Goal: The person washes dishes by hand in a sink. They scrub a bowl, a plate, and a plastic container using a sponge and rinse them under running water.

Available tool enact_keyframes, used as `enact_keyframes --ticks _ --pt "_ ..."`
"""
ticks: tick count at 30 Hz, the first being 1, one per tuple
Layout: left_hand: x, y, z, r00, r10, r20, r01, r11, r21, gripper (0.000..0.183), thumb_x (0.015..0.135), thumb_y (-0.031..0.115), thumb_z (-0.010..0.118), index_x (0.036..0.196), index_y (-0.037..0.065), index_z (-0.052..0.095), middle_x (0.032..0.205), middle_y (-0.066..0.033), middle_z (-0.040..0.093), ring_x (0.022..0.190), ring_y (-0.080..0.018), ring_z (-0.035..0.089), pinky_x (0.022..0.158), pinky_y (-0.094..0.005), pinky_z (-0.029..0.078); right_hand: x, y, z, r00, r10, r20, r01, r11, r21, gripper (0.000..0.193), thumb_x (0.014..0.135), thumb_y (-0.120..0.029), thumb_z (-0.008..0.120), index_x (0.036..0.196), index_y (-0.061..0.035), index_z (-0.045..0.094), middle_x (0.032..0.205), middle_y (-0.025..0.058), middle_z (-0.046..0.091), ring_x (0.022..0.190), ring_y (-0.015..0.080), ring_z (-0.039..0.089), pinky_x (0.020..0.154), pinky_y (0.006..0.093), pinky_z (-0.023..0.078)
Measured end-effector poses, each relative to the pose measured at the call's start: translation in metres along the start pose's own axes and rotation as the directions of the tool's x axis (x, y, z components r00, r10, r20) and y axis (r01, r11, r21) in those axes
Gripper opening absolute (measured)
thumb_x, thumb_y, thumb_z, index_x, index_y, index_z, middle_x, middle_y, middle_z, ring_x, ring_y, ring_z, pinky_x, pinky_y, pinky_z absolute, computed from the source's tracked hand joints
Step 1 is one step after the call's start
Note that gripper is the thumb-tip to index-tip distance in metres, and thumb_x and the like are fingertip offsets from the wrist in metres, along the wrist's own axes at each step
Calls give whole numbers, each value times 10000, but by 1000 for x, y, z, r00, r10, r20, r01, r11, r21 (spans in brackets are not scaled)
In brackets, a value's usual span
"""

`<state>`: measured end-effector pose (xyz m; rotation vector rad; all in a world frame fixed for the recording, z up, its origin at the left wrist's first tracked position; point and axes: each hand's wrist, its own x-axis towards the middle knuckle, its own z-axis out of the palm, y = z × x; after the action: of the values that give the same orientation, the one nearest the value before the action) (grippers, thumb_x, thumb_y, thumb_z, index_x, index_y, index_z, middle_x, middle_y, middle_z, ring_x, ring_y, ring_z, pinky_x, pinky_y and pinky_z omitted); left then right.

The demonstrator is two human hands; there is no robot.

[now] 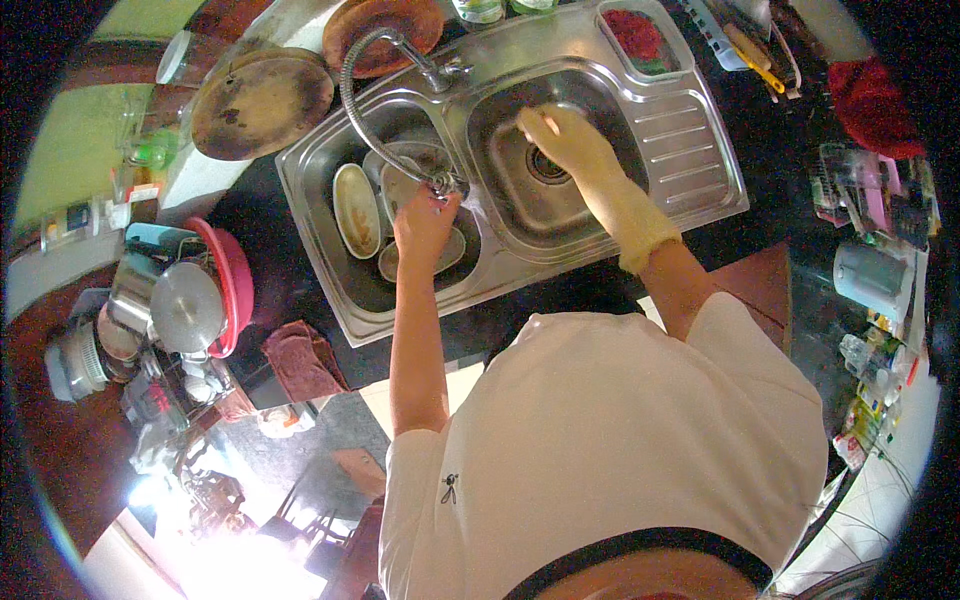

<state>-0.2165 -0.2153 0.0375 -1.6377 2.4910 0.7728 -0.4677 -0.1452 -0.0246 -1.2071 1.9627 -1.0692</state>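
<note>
The left hand, bare, reaches over the left basin of the sink, its grip closed around the faucet head at the end of the curved hose that rises from the sink's back edge. That hold probably serves to aim or steady the outlet, since such a flexible hose seems likely to swing if left alone. Below it, in the sink's left basin, an oval dish stands tilted near the outer wall, with more dishes partly hidden by the forearm; the basin presumably keeps the pieces together and catches any water. The right hand, in a pale yellow glove, hangs over the sink's right basin near the drain; its fingers look loosely bent, but I cannot tell whether its grip encloses anything. The glove likely shields the skin, while the bare left hand may suit handling the metal head. At the sink's back right corner, a clear container holds something red, within arm's reach. Left of the sink, on the dark table, a pink tub stands beside stacked metal pots, probably to stay clear of splashes.
</note>
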Motion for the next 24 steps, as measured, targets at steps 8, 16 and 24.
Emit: enact_keyframes --ticks 8,16,24 --pt "32 3 20 984 131 -124 -124 990 63 487 777 490 614 900 21 660 819 -175 672 802 -368 644 739 -446 501 -93 10 11 785 565 253 -484 815 -317 531 860 -456 472 1149 -25 585 1158 186 608 1080 323 572 920 372 418" --pt "97 23 58 935 -98 -341 7 966 -259 440 730 412 706 833 -11 643 794 -177 673 783 -345 653 741 -429 498 -68 26 27 759 583 290 -496 806 -323 487 862 -432 463 1187 -90 583 1200 188 578 1118 355 543 938 401 421" --pt "114 29 59 885 -163 -436 12 945 -328 368 753 344 711 891 10 644 816 -137 685 798 -303 664 738 -403 497 -81 16 10 737 567 368 -486 823 -294 556 869 -518 455 1248 -126 559 1271 156 542 1170 348 511 983 403 392"
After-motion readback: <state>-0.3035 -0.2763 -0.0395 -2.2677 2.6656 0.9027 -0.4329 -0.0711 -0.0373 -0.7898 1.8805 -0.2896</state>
